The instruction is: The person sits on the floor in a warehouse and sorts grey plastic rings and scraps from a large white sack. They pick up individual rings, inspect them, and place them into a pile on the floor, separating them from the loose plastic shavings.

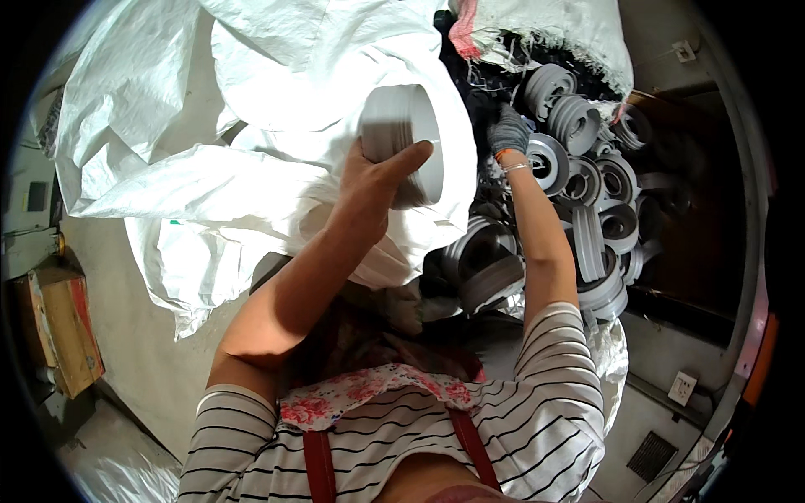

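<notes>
My bare left hand (375, 180) grips a wide grey plastic ring (387, 126) with ridged sides. Its thumb lies across the ring while the other fingers are mostly hidden behind it. The ring is tilted over the white woven sack (277, 159), and its edge looks blurred. In a grey glove, my right hand (508, 134) reaches into a heap beside smaller grey plastic rings (576, 124). Its fingers are dark and partly lost against black material, so their grip cannot be made out.
Another white sack (553, 33) with a frayed, red-marked mouth lies at the far right behind the heap. Larger dark grey rings (484, 256) lie near my body. A cardboard box (67, 331) stands at the left, and a wall socket (682, 387) is at the lower right.
</notes>
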A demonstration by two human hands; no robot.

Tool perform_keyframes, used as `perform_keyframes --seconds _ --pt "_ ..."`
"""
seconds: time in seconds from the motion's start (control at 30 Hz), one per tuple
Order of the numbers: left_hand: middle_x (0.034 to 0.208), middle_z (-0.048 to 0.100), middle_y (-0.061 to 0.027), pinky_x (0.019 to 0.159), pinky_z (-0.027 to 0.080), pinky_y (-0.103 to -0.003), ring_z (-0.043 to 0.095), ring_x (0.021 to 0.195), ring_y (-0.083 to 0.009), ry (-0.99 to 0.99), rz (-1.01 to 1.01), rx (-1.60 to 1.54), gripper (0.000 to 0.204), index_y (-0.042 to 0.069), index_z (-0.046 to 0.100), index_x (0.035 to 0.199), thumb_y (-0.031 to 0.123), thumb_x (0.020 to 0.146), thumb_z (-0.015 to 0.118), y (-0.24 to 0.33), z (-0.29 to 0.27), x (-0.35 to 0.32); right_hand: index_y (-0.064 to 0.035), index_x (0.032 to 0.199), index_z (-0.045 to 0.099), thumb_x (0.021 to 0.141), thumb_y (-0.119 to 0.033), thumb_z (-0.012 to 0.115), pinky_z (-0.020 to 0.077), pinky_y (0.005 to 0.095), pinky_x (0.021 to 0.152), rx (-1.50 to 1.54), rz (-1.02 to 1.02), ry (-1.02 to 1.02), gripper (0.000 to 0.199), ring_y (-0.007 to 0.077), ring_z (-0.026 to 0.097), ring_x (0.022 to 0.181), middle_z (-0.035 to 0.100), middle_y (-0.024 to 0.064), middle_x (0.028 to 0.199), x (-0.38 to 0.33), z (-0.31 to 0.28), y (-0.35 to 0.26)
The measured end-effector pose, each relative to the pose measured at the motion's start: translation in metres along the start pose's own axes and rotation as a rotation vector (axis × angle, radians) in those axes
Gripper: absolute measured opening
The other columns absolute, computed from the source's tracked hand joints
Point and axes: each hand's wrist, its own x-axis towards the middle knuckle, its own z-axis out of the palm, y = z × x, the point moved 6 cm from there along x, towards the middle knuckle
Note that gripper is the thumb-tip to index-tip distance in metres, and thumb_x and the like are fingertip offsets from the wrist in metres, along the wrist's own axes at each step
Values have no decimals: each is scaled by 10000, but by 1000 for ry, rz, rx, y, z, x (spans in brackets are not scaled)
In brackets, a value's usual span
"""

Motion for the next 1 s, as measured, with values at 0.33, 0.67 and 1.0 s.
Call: perform_keyframes --seconds 0.33,0.67,1.0 --pt "1013 612 -182 826 492 -342 621 948 -298 -598 1020 633 455 90 551 1166 -119 764 513 18 29 -38 -13 1061 638 847 -274 630 472 363 836 557 -369 46 338 296 623 920 655 175 958 -147 -183 -106" --pt "919 632 -66 735 480 -282 586 808 -133 -675 19 340 422 -38 574 1102 275 825 630 -1 30 -49 -41 1291 436 664 -330 731 400 438 976 383 -551 -73 750 417 443 1173 482 260 1234 -212 -189 -118" --pt "1052 613 -151 792 510 -299 616 925 -199 -793 -198 218 555 -113 466 1209 290 852 601 -7 40 -58 -76 1279 452 669 -198 701 344 475 1004 250 -820 44 670 386 433 1160 452 210 1250 -235 -182 -112"
